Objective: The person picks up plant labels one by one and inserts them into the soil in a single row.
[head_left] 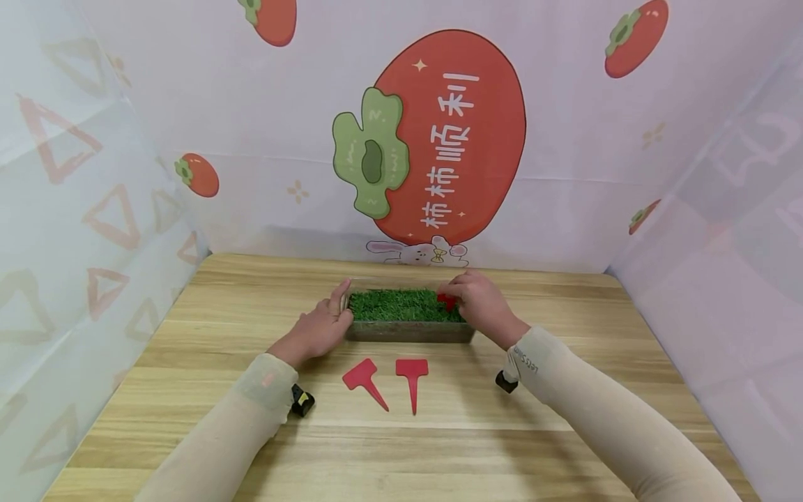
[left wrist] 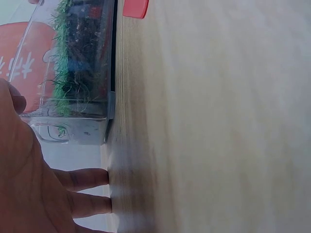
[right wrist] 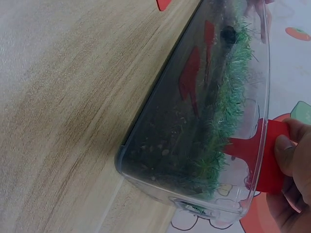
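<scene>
A clear plastic box (head_left: 410, 332) with green artificial grass (head_left: 395, 305) inside stands on the table. At its right end my right hand (head_left: 483, 307) pinches the wide head of a red T-shaped plant label (right wrist: 272, 158). The label's narrow stem points down into the grass, and its tip is hidden there. My left hand (head_left: 320, 331) rests at the box's left end, touching it near the rim, with several straight fingers (left wrist: 90, 205) reaching down to the tabletop. In front of the box lie two more red plant labels, a tilted one (head_left: 362, 374) and a straighter one (head_left: 412, 368).
The wooden table (head_left: 401, 453) extends around the box. A printed cloth backdrop (head_left: 282, 209) rises behind it, with cloth walls left and right. Small black devices (head_left: 302, 401) are strapped at the wrists.
</scene>
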The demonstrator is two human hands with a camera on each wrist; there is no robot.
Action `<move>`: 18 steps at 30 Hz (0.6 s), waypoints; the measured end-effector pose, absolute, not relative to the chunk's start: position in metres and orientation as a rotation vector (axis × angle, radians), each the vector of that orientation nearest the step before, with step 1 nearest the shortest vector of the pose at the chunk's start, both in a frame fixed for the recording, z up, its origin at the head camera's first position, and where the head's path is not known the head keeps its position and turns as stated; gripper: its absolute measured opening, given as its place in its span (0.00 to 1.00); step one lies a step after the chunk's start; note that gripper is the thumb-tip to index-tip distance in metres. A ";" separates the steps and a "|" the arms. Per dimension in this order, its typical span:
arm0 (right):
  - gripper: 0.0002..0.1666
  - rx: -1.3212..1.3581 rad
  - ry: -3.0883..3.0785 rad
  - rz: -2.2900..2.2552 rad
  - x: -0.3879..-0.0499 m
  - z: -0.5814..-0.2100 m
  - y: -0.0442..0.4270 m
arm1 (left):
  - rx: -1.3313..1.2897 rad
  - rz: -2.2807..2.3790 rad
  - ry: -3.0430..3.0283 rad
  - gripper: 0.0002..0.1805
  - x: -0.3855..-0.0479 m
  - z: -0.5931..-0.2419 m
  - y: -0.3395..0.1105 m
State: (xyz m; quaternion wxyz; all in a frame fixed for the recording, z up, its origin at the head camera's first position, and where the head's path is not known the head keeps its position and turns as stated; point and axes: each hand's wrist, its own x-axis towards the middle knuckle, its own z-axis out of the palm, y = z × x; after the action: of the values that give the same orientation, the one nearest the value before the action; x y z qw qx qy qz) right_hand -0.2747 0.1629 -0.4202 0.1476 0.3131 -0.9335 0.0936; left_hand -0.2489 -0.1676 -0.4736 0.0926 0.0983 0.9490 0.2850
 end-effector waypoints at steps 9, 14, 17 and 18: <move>0.28 0.892 -2.712 0.284 -0.275 -0.421 0.164 | 0.292 0.850 2.810 0.37 -0.248 -0.472 -0.167; 0.27 0.912 -2.715 0.289 -0.274 -0.421 0.166 | 0.292 0.865 2.797 0.37 -0.248 -0.472 -0.167; 0.26 0.939 -2.703 0.292 -0.274 -0.420 0.167 | 0.295 0.867 2.795 0.37 -0.248 -0.472 -0.167; 0.26 0.952 -2.694 0.288 -0.273 -0.419 0.167 | 0.295 0.867 2.795 0.37 -0.247 -0.472 -0.167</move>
State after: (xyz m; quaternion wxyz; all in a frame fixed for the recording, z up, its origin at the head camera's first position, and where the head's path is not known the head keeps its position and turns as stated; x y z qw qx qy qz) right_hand -0.2735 0.1672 -0.4194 0.1344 0.3286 -0.9296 0.0992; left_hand -0.2474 -0.1673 -0.4716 0.1002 0.0997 0.9455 0.2932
